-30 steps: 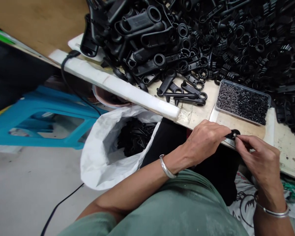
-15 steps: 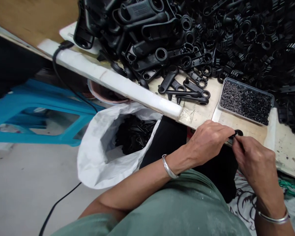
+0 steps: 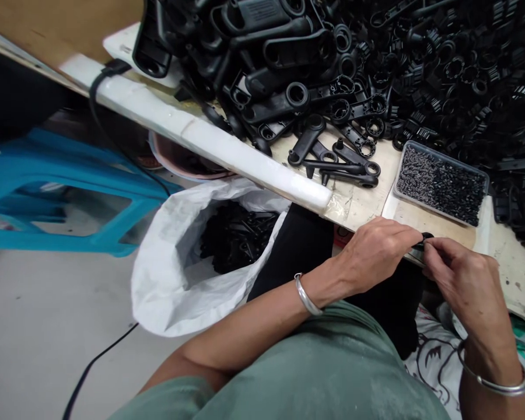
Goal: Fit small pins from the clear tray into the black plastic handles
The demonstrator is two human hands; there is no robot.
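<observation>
My left hand (image 3: 378, 252) is closed around a small black plastic part (image 3: 426, 238) at the table's front edge; most of the part is hidden by the fingers. Thumb and fingers pinched, my right hand (image 3: 461, 277) meets the right end of that part. Whether it also holds something small cannot be made out. Just beyond both hands stands a clear plastic box (image 3: 441, 182), filled with tiny grey metal pieces on one side and tiny black pieces on the other. A few black lever-shaped parts (image 3: 350, 166) lie to the left of the box.
Heaped black plastic parts (image 3: 297, 99) cover the back of the table (image 3: 359, 201). A white padded strip (image 3: 201, 140) runs along its left edge. Below it, a white sack (image 3: 161, 262) holds black parts, near a blue stool (image 3: 91, 242) and a black cable (image 3: 100, 359).
Both hands stay together at the table edge, with the black part still in the left fingers. The right hand's grip has shifted slightly, and the whole view has moved a little.
</observation>
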